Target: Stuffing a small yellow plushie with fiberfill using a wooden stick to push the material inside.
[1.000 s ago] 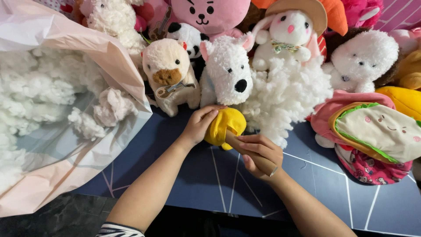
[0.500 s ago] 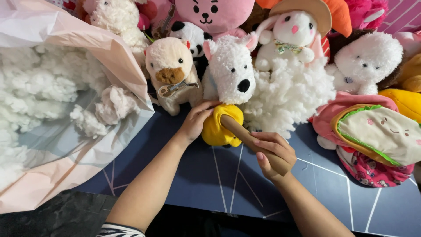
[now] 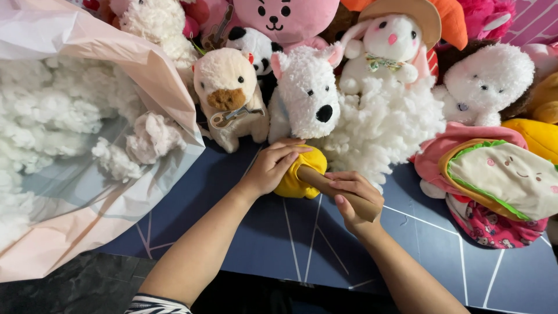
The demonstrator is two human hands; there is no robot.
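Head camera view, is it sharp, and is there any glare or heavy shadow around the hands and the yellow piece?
Head view: sharp, evenly lit; left hand, yellow piece, wooden stick and right hand crisp; no glare; only soft shadows on the blue mat; bottom edge dark.

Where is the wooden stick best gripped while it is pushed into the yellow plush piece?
Probably the free near end of the wooden stick, from the right, as the right hand wraps it. Its far end is inside the yellow plush piece, which the left hand steadies.
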